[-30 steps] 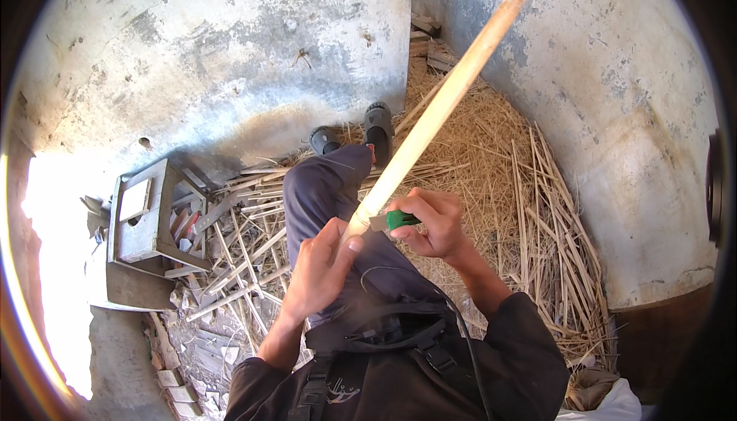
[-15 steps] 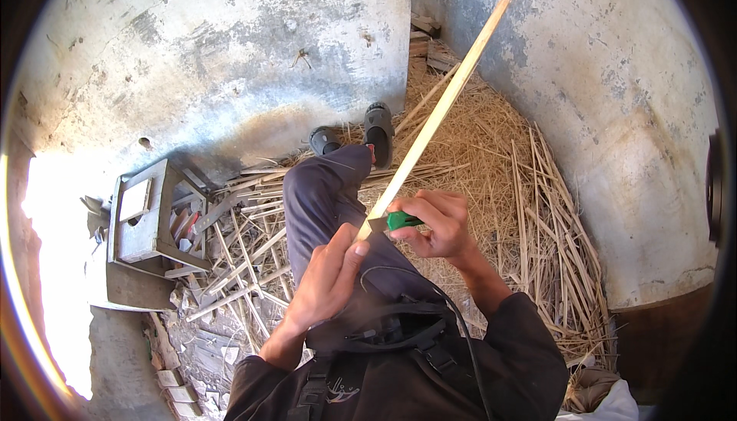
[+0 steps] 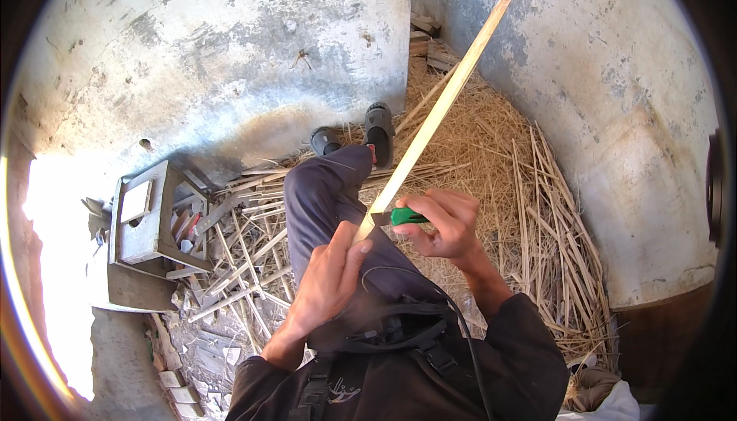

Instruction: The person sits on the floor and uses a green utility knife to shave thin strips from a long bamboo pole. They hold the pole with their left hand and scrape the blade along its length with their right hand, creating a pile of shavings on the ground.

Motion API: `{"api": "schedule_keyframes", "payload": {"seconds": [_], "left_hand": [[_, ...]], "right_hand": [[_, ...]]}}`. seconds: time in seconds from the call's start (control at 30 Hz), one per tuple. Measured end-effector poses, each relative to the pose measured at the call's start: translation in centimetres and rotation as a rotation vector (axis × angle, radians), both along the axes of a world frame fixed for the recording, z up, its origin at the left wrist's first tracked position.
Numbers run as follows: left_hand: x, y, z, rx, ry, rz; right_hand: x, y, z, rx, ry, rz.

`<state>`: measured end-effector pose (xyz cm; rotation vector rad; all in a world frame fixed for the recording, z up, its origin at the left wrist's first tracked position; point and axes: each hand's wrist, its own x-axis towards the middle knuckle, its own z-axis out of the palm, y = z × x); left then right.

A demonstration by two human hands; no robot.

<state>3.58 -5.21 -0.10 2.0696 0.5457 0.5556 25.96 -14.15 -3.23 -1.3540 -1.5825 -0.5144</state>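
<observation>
A long pale strip, bamboo or wood by its look (image 3: 430,128), slants from my lap up to the far right. Its near end is pinched between the thumb and fingers of my left hand (image 3: 326,275). My right hand (image 3: 445,224) grips a knife with a green handle (image 3: 407,216). The knife's short dark blade (image 3: 379,220) lies against the strip, just beyond my left fingertips. Beneath both hands is my leg in dark trousers (image 3: 318,191).
Left of my leg stands a wooden stool-like box (image 3: 146,225), with loose sticks (image 3: 246,267) beside it. Straw and shavings (image 3: 484,137) cover the floor, and long thin strips (image 3: 553,229) lie along the right wall (image 3: 599,106). Two dark shoes (image 3: 378,133) rest near the far wall.
My right hand and the knife have shifted slightly to the right, showing more of the blade at the strip. The left hand and the strip stay nearly in place.
</observation>
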Motion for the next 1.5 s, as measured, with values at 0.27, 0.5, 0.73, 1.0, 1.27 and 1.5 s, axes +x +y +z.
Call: {"api": "schedule_keyframes", "payload": {"seconds": [0.27,0.5,0.73,1.0,1.27,1.5], "left_hand": [[-0.5,0.1,-0.6,-0.007,0.022,0.033],[-0.7,0.2,-1.3,0.024,0.017,0.036],[-1.1,0.1,-1.5,-0.004,0.002,0.044],[-1.9,0.2,-2.5,-0.008,0.065,0.038],[-2.9,-0.2,-3.6,-0.004,0.083,0.022],[-3.3,-0.1,-4.7,-0.036,0.124,0.016]], "right_hand": [[1.7,0.1,0.2,0.020,0.084,-0.034],[1.7,0.2,0.2,0.009,0.081,-0.057],[2.7,0.6,0.1,0.030,0.099,-0.053],[5.6,1.7,-0.5,0.099,0.161,-0.142],[10.3,2.1,-0.7,0.047,0.259,-0.272],[13.4,3.2,-1.6,0.081,0.238,-0.282]]}}
